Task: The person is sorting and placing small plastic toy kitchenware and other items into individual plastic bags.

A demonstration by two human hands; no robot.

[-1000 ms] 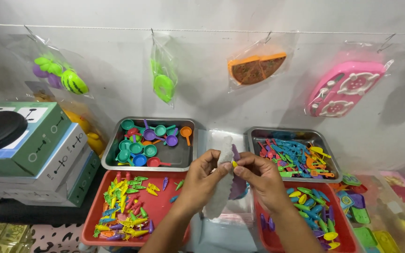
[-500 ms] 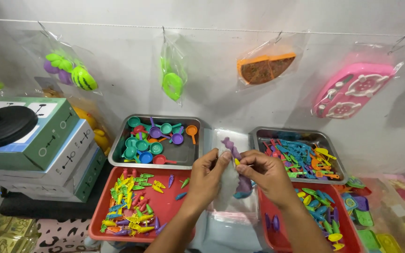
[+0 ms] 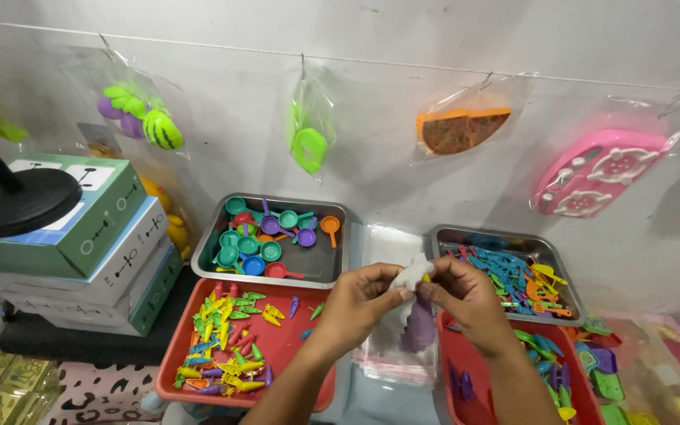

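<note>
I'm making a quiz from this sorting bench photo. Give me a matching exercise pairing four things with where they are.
Things:
1. toy pans
2. clear bag
3. green ring toy
4. black stand base

Places:
A. on the stacked boxes
B. hanging on the wall line
C. between both hands
D. in the left metal tray

Pairs: 1-D, 2-C, 3-B, 4-A

Clear bag (image 3: 415, 311): small, transparent, mouth pinched between both hands, body hanging down. Holds purple toy pieces (image 3: 417, 330). Held just above the stack of bags (image 3: 391, 354), between the two red trays.
</note>
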